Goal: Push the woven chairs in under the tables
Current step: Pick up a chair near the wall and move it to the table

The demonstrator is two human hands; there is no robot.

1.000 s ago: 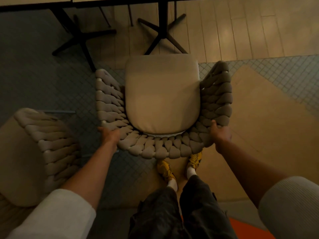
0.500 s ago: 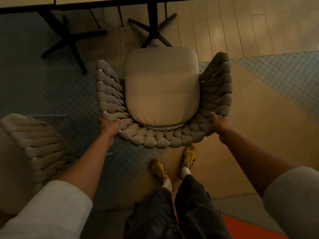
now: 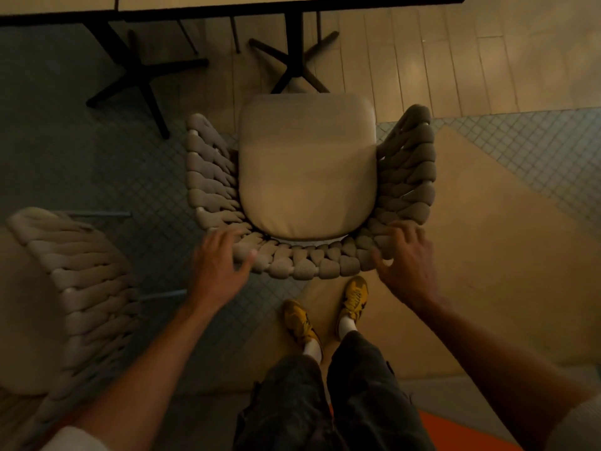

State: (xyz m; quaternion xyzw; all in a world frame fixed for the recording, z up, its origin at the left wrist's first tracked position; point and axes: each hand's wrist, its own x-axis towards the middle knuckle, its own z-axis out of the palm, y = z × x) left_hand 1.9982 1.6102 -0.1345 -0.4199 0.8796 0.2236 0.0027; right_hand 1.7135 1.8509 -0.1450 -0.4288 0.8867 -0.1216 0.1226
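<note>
A woven chair [image 3: 406, 177] with a beige seat cushion [image 3: 305, 170] stands right in front of me, its seat front just short of the table edge [image 3: 292, 3] at the top of the view. My left hand [image 3: 221, 263] lies at the left corner of the braided backrest, fingers spread, thumb touching the weave. At the right corner my right hand [image 3: 405, 258] is also spread, fingertips on the braid. Neither hand is closed around the chair. A second woven chair [image 3: 78, 288] stands at the left, away from the table.
Two black cross-shaped table bases [image 3: 292, 63] [image 3: 130, 73] stand under the tabletops, the right one just ahead of the chair's seat. My feet in yellow shoes [image 3: 354, 297] are right behind the chair. The floor changes from small tiles to wooden boards.
The chair has slid forward toward the table. Both hands gripped the backrest corners before; now their fingers are spread and only rest against the weave.
</note>
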